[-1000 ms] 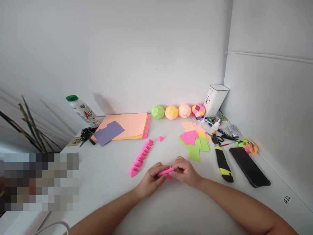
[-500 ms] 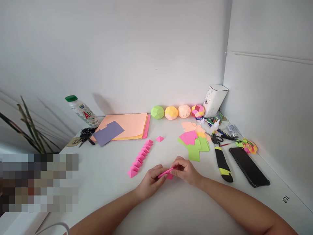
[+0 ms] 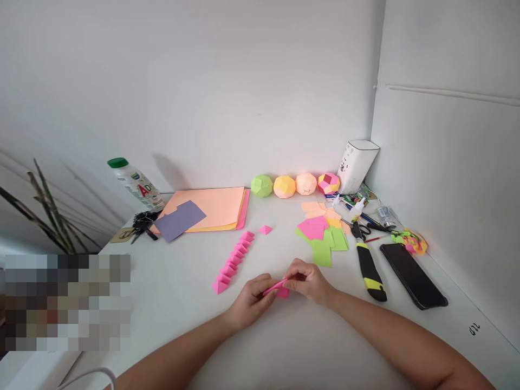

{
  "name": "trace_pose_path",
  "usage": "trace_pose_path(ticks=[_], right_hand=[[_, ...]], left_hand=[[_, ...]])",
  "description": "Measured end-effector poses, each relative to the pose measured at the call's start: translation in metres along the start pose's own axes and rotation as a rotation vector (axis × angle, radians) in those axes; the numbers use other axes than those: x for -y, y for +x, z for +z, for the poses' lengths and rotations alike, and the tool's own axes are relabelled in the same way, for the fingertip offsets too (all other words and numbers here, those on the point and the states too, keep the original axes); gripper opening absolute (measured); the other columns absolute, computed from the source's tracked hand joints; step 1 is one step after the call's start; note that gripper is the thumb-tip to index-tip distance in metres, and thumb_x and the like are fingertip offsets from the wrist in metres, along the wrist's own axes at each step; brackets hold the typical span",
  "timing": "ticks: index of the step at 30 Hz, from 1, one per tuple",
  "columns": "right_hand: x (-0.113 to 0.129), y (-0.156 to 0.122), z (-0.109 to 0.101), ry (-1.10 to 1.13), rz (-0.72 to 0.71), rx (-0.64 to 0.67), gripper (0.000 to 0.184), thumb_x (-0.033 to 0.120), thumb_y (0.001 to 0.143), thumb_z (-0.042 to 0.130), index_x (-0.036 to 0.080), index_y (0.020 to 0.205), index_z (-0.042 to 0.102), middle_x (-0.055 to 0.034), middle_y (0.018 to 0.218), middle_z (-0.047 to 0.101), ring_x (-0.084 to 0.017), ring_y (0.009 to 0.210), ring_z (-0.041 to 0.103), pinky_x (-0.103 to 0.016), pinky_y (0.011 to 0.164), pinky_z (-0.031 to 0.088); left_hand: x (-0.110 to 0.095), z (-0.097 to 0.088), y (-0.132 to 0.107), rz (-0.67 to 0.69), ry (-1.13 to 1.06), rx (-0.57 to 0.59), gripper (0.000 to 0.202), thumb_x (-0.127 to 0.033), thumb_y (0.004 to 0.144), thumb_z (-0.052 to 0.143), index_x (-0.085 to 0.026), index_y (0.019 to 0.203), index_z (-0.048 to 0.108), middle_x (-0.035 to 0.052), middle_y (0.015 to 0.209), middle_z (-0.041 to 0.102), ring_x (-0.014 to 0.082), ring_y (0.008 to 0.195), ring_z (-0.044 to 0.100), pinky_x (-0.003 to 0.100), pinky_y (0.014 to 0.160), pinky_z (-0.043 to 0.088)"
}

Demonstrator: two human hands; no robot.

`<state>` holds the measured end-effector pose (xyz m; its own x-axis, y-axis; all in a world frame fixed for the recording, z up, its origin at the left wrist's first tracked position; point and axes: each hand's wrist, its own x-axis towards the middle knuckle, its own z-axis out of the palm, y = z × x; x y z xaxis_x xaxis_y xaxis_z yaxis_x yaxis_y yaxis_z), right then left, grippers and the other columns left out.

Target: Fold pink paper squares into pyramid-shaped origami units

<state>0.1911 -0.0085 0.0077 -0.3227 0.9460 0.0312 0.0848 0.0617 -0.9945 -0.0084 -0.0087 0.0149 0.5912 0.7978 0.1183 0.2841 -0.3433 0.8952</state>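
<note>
Between my two hands is a small piece of pink paper (image 3: 282, 292), partly folded and partly hidden by the fingers. My left hand (image 3: 254, 301) pinches its left end, and the fingers of my right hand (image 3: 305, 280) are closed on its right end. Just beyond, to the left, runs a slanting row of folded pink paper pieces (image 3: 231, 266), with a single pink piece (image 3: 265, 230) apart from it. Right of them lie loose pink sheets (image 3: 313, 228), green sheets (image 3: 323, 253) and peach sheets (image 3: 317, 209).
Several faceted paper balls (image 3: 262, 186) line the wall. Peach card sheets (image 3: 215, 206) carry a purple piece (image 3: 181, 221); a bottle (image 3: 138, 185) and keys (image 3: 144, 225) stand left. At right are a utility knife (image 3: 370, 273), scissors (image 3: 359, 232), glue bottle (image 3: 357, 208), phone (image 3: 413, 276) and white box (image 3: 357, 167).
Both hands stay nearly in place on the pink paper. Slightly more of its lower flap shows below the fingers now.
</note>
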Motion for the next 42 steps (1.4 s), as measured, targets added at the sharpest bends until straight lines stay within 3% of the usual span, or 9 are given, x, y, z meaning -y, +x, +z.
trace_pose_path(ticks=[7, 13, 20, 23, 26, 33, 42], right_hand=[[-0.001, 0.000, 0.000, 0.007, -0.013, 0.001, 0.018, 0.038, 0.073, 0.071, 0.020, 0.072, 0.069, 0.0000, 0.074, 0.051, -0.011, 0.063, 0.047, -0.026, 0.058, 0.040], [-0.001, -0.001, 0.000, -0.019, -0.015, -0.013, 0.022, 0.041, 0.074, 0.069, 0.019, 0.071, 0.069, -0.0003, 0.072, 0.051, -0.012, 0.062, 0.047, -0.027, 0.058, 0.040], [0.009, -0.002, 0.001, -0.123, -0.039, -0.022, 0.036, 0.046, 0.090, 0.045, 0.017, 0.079, 0.064, -0.0028, 0.075, 0.055, -0.014, 0.068, 0.051, -0.027, 0.064, 0.043], [0.008, -0.004, 0.005, -0.167, -0.126, 0.006, 0.029, 0.043, 0.086, 0.054, 0.017, 0.094, 0.063, -0.0045, 0.082, 0.061, -0.014, 0.070, 0.054, -0.025, 0.060, 0.044], [0.005, -0.005, 0.008, -0.210, -0.175, 0.023, 0.024, 0.037, 0.083, 0.059, 0.018, 0.096, 0.067, -0.0058, 0.086, 0.067, -0.016, 0.073, 0.059, -0.026, 0.063, 0.046], [0.002, -0.006, 0.009, -0.134, -0.088, -0.066, 0.022, 0.035, 0.083, 0.060, 0.018, 0.090, 0.072, -0.0049, 0.079, 0.072, -0.017, 0.071, 0.064, -0.027, 0.063, 0.050], [-0.001, -0.004, 0.008, -0.154, -0.096, 0.037, 0.024, 0.034, 0.086, 0.057, 0.017, 0.094, 0.072, -0.0050, 0.076, 0.070, -0.013, 0.061, 0.058, -0.024, 0.056, 0.046]], left_hand=[[-0.001, 0.000, -0.001, -0.046, -0.044, -0.004, 0.030, -0.037, 0.088, 0.048, -0.019, 0.097, 0.070, 0.0021, 0.068, 0.052, 0.0142, 0.062, 0.048, 0.025, 0.057, 0.041], [0.004, 0.004, -0.002, -0.171, -0.304, -0.072, 0.028, -0.039, 0.082, 0.058, -0.015, 0.093, 0.065, 0.0022, 0.070, 0.059, 0.0136, 0.059, 0.051, 0.025, 0.054, 0.043], [0.002, 0.000, 0.001, -0.224, -0.390, -0.099, 0.022, -0.035, 0.083, 0.058, -0.015, 0.087, 0.066, 0.0005, 0.067, 0.060, 0.0110, 0.055, 0.052, 0.024, 0.054, 0.043], [0.002, 0.000, 0.002, -0.239, -0.406, -0.096, 0.023, -0.036, 0.082, 0.060, -0.015, 0.087, 0.067, 0.0019, 0.071, 0.063, 0.0111, 0.055, 0.053, 0.024, 0.054, 0.044], [0.005, 0.001, 0.002, -0.273, -0.455, -0.100, 0.024, -0.038, 0.079, 0.062, -0.016, 0.089, 0.065, 0.0018, 0.071, 0.064, 0.0114, 0.055, 0.054, 0.025, 0.055, 0.045], [0.006, 0.003, 0.001, -0.332, -0.464, -0.128, 0.035, -0.037, 0.071, 0.070, -0.016, 0.098, 0.061, -0.0041, 0.057, 0.056, 0.0117, 0.055, 0.053, 0.025, 0.055, 0.045], [0.005, 0.003, 0.003, -0.302, -0.439, -0.103, 0.027, -0.037, 0.074, 0.067, -0.014, 0.088, 0.065, -0.0026, 0.058, 0.056, 0.0101, 0.051, 0.049, 0.023, 0.051, 0.040]])
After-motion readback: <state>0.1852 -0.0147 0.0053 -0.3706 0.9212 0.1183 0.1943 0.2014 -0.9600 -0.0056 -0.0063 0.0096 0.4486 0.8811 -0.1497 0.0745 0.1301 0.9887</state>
